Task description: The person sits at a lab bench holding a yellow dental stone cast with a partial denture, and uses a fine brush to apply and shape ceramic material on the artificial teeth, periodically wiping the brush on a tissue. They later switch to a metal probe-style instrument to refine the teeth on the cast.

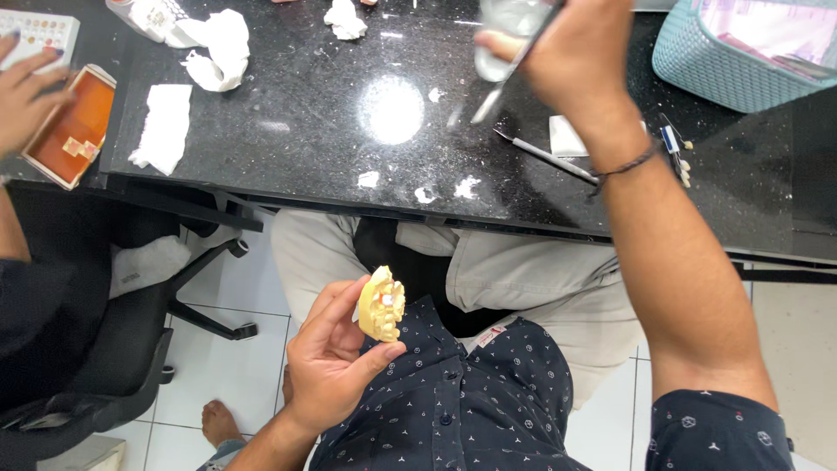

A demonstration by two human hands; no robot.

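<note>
Risk, as judged: the clear cup [510,35] could be tipped by the slim metal tool [514,70] dipped into it, since only fingertips steady it. The yellow dental cast [382,303], pinched over the lap, could be dropped onto the tiles.

Right hand [567,61]: arm stretched forward, fingers closed on tool.

Left hand [331,358]: raised, thumb and fingers closed around cast.

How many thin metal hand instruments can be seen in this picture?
2. One instrument is held in the right hand, over the clear cup. The second instrument lies on the black counter beside that wrist. Others may be hidden.
</note>
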